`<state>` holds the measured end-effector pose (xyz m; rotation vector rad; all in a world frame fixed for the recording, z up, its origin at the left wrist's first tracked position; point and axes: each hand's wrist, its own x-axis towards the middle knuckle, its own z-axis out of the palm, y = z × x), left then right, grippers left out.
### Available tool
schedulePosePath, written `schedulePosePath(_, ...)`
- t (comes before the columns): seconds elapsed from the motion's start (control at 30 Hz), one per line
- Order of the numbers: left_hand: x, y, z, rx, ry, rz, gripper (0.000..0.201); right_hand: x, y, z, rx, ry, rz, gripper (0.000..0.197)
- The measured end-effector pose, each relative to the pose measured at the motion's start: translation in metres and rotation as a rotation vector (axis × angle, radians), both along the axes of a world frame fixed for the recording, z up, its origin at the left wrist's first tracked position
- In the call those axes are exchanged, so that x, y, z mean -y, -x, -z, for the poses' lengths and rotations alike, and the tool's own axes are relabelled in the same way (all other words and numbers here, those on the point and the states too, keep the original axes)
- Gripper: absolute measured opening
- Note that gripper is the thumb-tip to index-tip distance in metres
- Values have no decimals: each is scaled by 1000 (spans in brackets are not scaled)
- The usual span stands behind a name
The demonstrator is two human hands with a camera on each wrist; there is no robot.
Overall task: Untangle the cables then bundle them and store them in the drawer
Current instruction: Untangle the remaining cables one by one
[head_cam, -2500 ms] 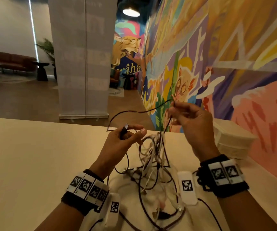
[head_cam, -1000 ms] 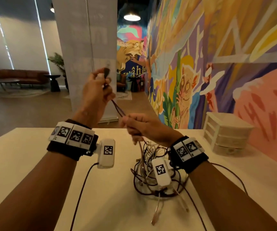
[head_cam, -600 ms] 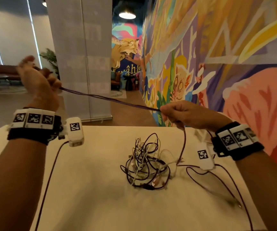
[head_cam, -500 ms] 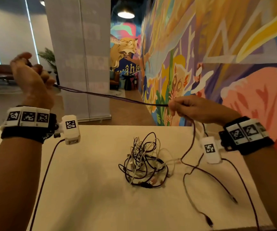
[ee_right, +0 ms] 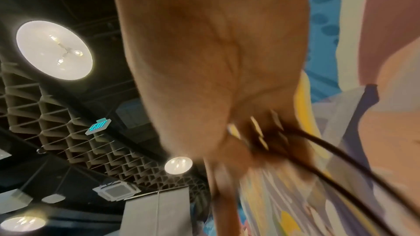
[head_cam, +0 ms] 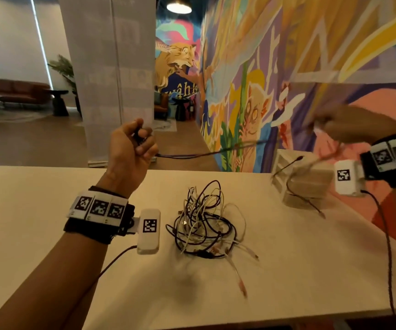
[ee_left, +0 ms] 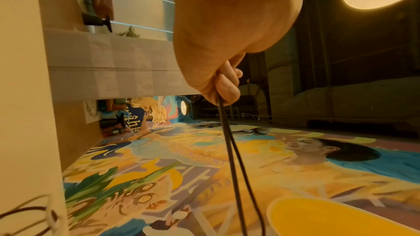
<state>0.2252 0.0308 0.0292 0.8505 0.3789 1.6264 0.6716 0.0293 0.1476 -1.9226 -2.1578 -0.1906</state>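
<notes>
— Above the table (head_cam: 49, 234), on the near-left side of the tangle (head_cam: 204, 225), what is the left hand (head_cam: 130, 148) doing?

— It is raised and curled into a fist around the black cable (head_cam: 192, 155). The left wrist view shows two dark strands of it coming out from under the curled fingers (ee_left: 227, 85).

— And the right hand (head_cam: 349, 125)?

— It is up in the air to the far right of the tangle, blurred. In the right wrist view its fingers look closed around the same cable, with two strands running out of the grip, though the blur hides the details.

— So where does the cable run?

— It stretches between the two hands, above and behind the tangle. A loose end hangs below the right hand, in front of the drawer unit (head_cam: 304, 184).

— Where does that unit stand?

— On the table, to the right of the tangle and behind it, well apart from it. Whether any drawer is open I cannot tell.

— And the tangle itself?

— A heap of black and white cables lying on the table just right of the left wrist, with a few white ends trailing toward the near edge. Neither hand touches it.
</notes>
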Motion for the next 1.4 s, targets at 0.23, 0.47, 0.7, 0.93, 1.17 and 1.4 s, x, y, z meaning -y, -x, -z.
schedulePosePath(0.23, 6, -22, 32, -123, 51, 151, 21, 21, 39, 61, -9, 655, -142, 23)
schedulePosePath(0.47, 13, -55, 50, -217, 148, 139, 18, -8, 133, 173, 274, 666, -271, 31)
schedulePosePath(0.7, 9, -29, 43, -127, 82, 66, 15, -29, 133, 197, 307, 676, -274, 32)
schedulePosePath(0.93, 0, -20, 32, -104, 38, 24, 14, -50, 104, 108, -253, 103, -339, 23)
schedulePosePath(1.17, -20, -33, 35, -149, 39, 26, 23, -19, 160, 39, -1246, -341, -621, 15)
schedulePosePath(1.4, -50, -43, 60, -121, 89, 6, 34, -31, 253, 141, -1512, 133, -514, 26)
